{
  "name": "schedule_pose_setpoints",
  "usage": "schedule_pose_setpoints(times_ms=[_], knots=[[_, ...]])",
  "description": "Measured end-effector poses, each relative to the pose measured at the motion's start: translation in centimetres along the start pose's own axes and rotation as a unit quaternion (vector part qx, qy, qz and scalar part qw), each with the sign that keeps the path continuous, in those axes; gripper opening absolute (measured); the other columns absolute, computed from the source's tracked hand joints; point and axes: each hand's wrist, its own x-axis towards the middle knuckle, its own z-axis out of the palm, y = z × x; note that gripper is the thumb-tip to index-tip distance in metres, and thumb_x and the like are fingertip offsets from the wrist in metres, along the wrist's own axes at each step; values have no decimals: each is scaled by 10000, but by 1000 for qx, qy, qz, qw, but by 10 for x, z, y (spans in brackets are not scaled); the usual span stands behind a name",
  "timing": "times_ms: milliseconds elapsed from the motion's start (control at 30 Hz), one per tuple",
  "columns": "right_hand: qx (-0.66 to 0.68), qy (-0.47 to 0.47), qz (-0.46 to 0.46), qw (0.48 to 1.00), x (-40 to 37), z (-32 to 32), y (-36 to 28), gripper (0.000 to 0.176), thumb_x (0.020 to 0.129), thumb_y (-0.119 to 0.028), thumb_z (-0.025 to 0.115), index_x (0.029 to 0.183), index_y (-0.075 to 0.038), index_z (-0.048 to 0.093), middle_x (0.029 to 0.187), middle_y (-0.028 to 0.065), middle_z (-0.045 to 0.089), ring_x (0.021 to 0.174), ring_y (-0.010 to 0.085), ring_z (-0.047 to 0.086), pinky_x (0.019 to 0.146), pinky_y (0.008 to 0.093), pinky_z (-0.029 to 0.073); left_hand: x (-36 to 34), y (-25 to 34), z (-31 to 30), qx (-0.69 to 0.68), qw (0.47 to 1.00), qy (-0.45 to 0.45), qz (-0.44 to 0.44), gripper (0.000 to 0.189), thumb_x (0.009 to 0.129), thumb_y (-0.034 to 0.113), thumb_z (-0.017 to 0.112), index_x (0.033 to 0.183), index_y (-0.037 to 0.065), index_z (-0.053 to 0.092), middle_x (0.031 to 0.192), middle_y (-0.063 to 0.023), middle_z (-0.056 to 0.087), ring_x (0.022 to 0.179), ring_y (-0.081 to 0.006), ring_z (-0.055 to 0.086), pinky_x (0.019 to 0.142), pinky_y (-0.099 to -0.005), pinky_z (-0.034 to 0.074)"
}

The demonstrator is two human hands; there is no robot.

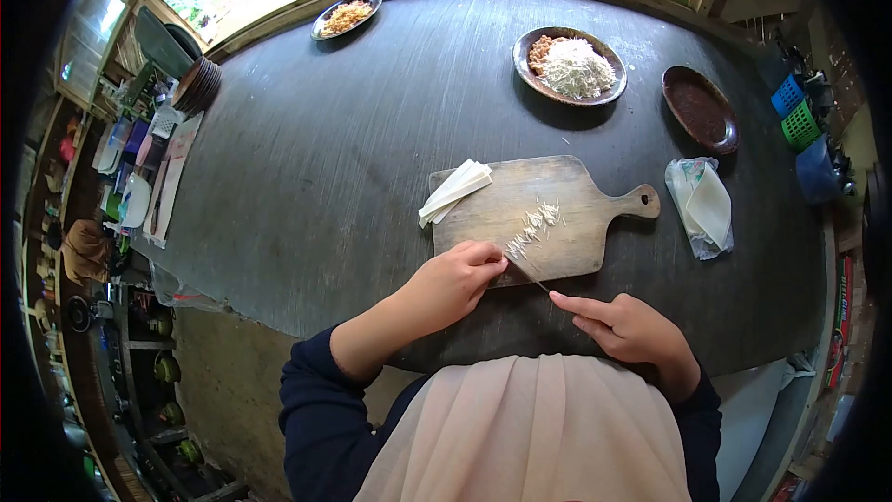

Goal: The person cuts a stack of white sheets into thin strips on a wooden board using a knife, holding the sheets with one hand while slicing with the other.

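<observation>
A wooden cutting board [571, 181] with a handle lies in front of me on the dark table. My left hand [453, 281] rests at its near left edge, fingers pinched together beside the knife blade; what they hold is hidden. My right hand [624, 325] is closed around a knife [528, 268], its forefinger stretched toward the blade, which reaches across the board's near edge. Thin white shreds [534, 221] lie scattered just beyond the blade. Several flat white strips [455, 191] are stacked at the board's far left corner.
Beyond the board stands a plate [530, 82] heaped with white shreds and brownish food. A brown oval dish [699, 110] and a plastic packet [699, 207] with a white sheet lie right. Another food plate [346, 17] is at the back; stacked dark plates [197, 86] stand left.
</observation>
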Motion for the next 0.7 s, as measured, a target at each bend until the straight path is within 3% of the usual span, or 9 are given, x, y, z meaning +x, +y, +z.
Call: schedule_pose_setpoints(times_ms=[367, 600, 700], knots=[[9, 6, -31, 999, 0, 1, 4, 479, 941, -103, 612, 1405, -197, 542, 594, 157, 529, 442, 287, 475, 502, 357, 413, 0, 0, -1, 8, 1000, 2, 3, 296, 820, -6, 636, 1116, -8, 655, 1124, -98, 599, 1051, -274, 593, 906, -351, 511], [-2, 15, -49, 999, -1, 2, 5, 484, 932, -98, 621, 1401, -192, 547, 593, 150, 530, 440, 286, 478, 494, 360, 409, 0, 1, -2, -4, 1000, -7, -9, 318, 812, -54, 642, 1125, -2, 658, 1154, -112, 614, 1063, -292, 613, 911, -362, 518], [3, 13, -42, 999, -1, 3, 6, 484, 943, -150, 615, 1411, -240, 532, 592, 167, 530, 459, 318, 501, 498, 384, 428, 0, 1, -2, -10, 1000, -3, -6, 319, 810, -56, 643, 1123, 1, 660, 1154, -110, 616, 1062, -292, 613, 910, -365, 518]])
